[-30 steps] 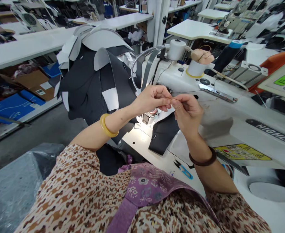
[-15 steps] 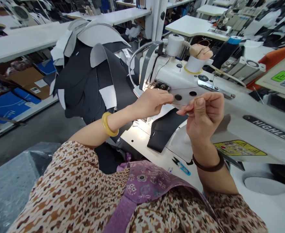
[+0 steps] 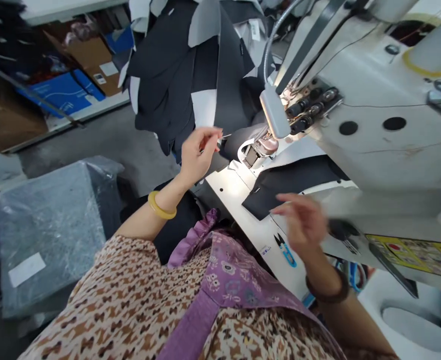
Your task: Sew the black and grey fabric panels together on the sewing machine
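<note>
My left hand (image 3: 198, 154) is closed in a pinch, left of the sewing machine's presser area (image 3: 256, 155). From its fingertips juts a thin, pale, needle-like piece (image 3: 226, 136). Smeared by motion, my right hand (image 3: 303, 220) hovers over the machine bed with fingers apart and nothing visible in them. Beneath and beyond it, a dark fabric panel (image 3: 291, 177) lies on the bed. Blue-handled thread snips (image 3: 286, 250) rest near the table edge, below my right hand. A thread (image 3: 385, 105) runs across the sewing machine head (image 3: 378, 130).
Stacked dark and grey fabric pieces (image 3: 175, 80) hang left of the machine. A lamp (image 3: 275, 112) on a flexible neck shines by the needle area. A plastic-wrapped bundle (image 3: 51, 215) stands at lower left, and a shelf with blue boxes (image 3: 62, 95) lies behind it.
My hands, close together before the machine head, have moved apart: left hand leftward, right hand lower. The view has turned down and left. The fabric panel stays on the bed.
</note>
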A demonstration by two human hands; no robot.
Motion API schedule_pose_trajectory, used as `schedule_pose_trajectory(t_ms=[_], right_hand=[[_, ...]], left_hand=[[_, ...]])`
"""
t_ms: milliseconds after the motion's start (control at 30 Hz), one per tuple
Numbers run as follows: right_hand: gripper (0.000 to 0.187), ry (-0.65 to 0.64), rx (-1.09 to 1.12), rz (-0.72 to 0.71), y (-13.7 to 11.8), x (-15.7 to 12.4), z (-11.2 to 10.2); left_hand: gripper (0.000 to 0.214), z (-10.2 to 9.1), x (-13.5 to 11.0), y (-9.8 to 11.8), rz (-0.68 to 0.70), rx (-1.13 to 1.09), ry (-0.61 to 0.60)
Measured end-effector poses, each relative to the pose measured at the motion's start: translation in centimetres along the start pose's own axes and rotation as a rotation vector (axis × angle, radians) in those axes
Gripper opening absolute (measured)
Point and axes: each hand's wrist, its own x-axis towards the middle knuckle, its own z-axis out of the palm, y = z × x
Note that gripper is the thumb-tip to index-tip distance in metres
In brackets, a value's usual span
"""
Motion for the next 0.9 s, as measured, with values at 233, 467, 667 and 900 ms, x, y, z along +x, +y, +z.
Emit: schedule_pose_trajectory(t_ms=[233,467,667,900], right_hand=[[0.026,-0.754,-0.213,0.195,8.0,-9.0,8.4],[0.039,-0.809,-0.547,0.081,14.0,-9.3,13.2],[0.034,-0.492,-0.8,-0.207,15.4,-10.1,14.9],[0.033,-0.478,-0.819,-0.261,15.0,-8.5,14.6]], left_hand=[[0.03,4.6,-7.2,-10.4,0.074,0.433,-0.758],[0.034,8.0,0.3,-17.1,0.545,0.25,-1.242],[0.046,8.4,2.1,-21.4,0.787,0.171,-1.33],[0.043,8.5,2.1,-22.0,0.844,0.157,-1.263]])
